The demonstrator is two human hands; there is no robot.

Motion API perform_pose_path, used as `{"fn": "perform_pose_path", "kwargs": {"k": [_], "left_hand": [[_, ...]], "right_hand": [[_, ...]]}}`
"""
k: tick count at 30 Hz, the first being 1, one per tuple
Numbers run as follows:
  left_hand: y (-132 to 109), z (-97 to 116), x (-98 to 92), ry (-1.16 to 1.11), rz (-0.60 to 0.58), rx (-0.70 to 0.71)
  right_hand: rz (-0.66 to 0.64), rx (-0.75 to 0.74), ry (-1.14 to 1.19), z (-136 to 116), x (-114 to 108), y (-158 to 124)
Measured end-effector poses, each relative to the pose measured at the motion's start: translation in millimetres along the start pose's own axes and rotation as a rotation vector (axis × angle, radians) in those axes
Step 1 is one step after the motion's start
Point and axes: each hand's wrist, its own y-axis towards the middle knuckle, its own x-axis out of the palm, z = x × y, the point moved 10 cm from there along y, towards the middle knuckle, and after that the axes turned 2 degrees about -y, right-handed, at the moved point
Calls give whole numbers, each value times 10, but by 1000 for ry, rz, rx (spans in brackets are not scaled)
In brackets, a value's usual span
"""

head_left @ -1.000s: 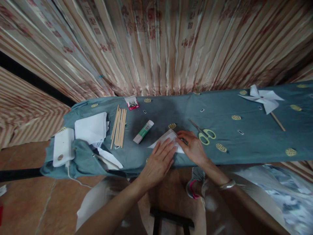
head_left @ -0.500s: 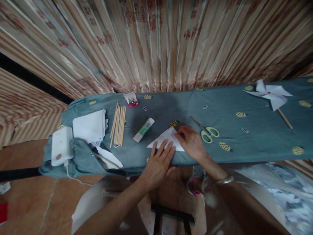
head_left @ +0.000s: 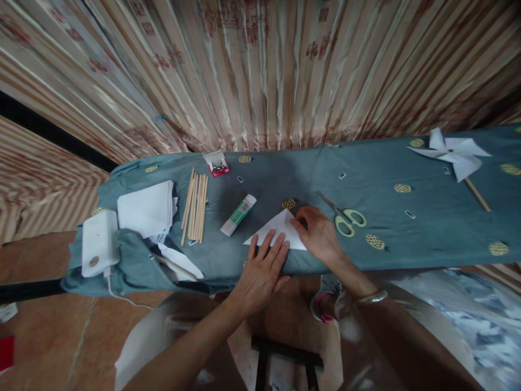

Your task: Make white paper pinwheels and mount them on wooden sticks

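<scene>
The left hand (head_left: pixel 260 274) lies flat, fingers slightly apart, on the folded white paper triangle (head_left: pixel 280 224) — presumably steadying it. The right hand (head_left: pixel 319 233) bends its fingertips at the paper's right edge — whether pinching, I cannot tell. Green-handled scissors (head_left: pixel 338 210) lie rightward, seemingly within reach.

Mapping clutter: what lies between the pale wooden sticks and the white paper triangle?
Head view: a green-and-white oblong box lies on the blue-green cloth between the sticks and the triangle, touching neither.

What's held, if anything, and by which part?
Can't tell: the left hand lies on the white paper; the right hand touches its right edge, possibly pinching.
</scene>
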Motion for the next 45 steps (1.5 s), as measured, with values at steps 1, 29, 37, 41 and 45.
{"fn": "perform_pose_path", "kwargs": {"k": [1, 29, 37, 41, 45], "left_hand": [[0, -1, 3, 2, 0, 0], [-641, -393, -110, 107, 48, -78], [-642, -505, -342, -107, 247, -241], [-572, -553, -417, -160, 330, -301], [-401, -466, -561, -151, 442, -222]], "right_hand": [[-1, 3, -6, 3, 4, 1], [28, -29, -73, 351, -300, -905], [14, 9, 71, 355, -340, -695], [-23, 36, 108, 194, -206, -462], [24, 97, 249, 81, -268, -367]]}}
